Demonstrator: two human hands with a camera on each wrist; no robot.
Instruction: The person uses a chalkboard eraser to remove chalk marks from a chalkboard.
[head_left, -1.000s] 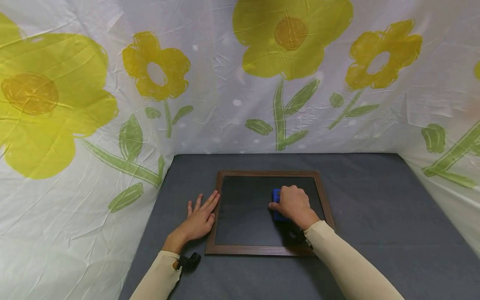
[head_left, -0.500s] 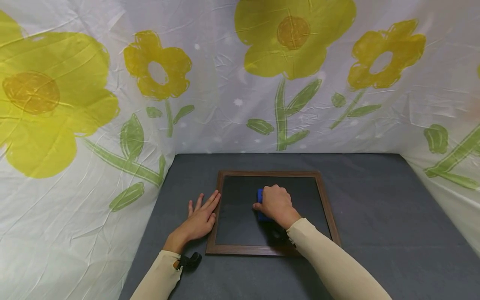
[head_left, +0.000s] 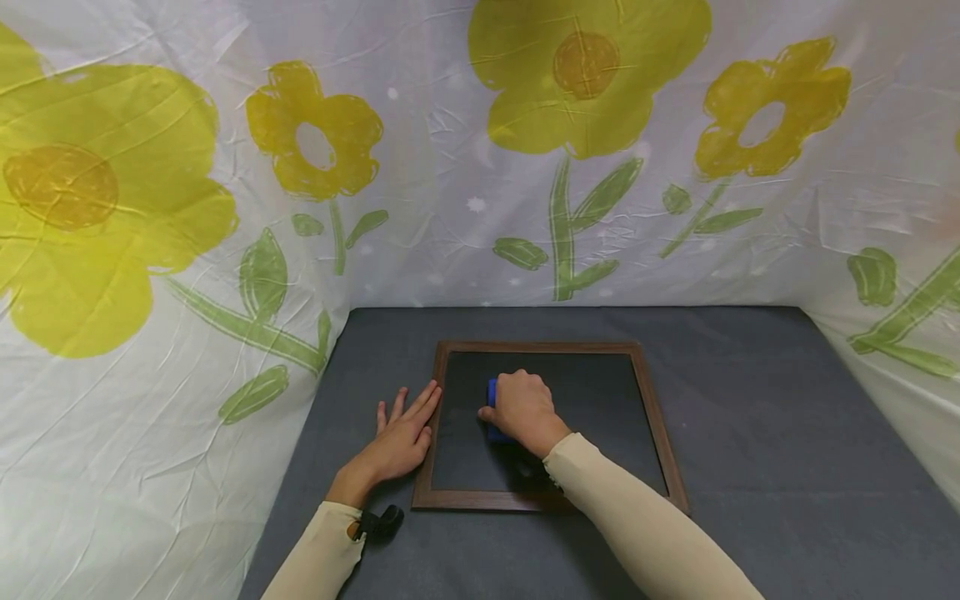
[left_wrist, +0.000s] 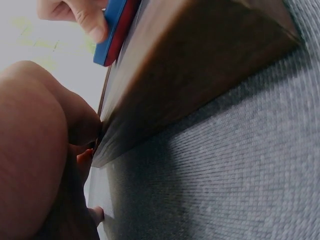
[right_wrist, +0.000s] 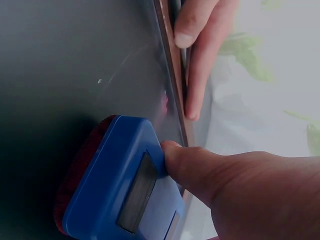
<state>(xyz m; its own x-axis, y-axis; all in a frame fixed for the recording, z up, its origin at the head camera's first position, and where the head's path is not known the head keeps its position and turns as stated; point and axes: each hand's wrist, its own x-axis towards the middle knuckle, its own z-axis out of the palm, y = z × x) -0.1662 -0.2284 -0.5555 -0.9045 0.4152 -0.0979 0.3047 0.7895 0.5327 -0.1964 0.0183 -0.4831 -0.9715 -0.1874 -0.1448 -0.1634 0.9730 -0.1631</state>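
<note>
A blackboard (head_left: 592, 417) in a brown wooden frame lies flat on the dark table. My right hand (head_left: 523, 407) grips a blue board eraser (head_left: 492, 435) on the left half of the black surface. The right wrist view shows the eraser's blue body (right_wrist: 115, 175) and its dark red pad, tilted slightly, with my thumb on its side. Straight, spread fingers of my left hand (head_left: 396, 440) rest on the left side of the frame (left_wrist: 165, 75). A small pale speck, a faint pale line and a pinkish smudge show on the board near that side.
The dark grey table cloth (head_left: 757, 433) extends on all sides of the board. Behind and beside it hangs a white curtain (head_left: 450, 233) with yellow flowers. A black wrist camera (head_left: 381, 523) sits on the left sleeve, close to the table.
My right hand has slid the eraser leftward across the board, from right of the middle to the left half. The left hand and the frame have stayed in place.
</note>
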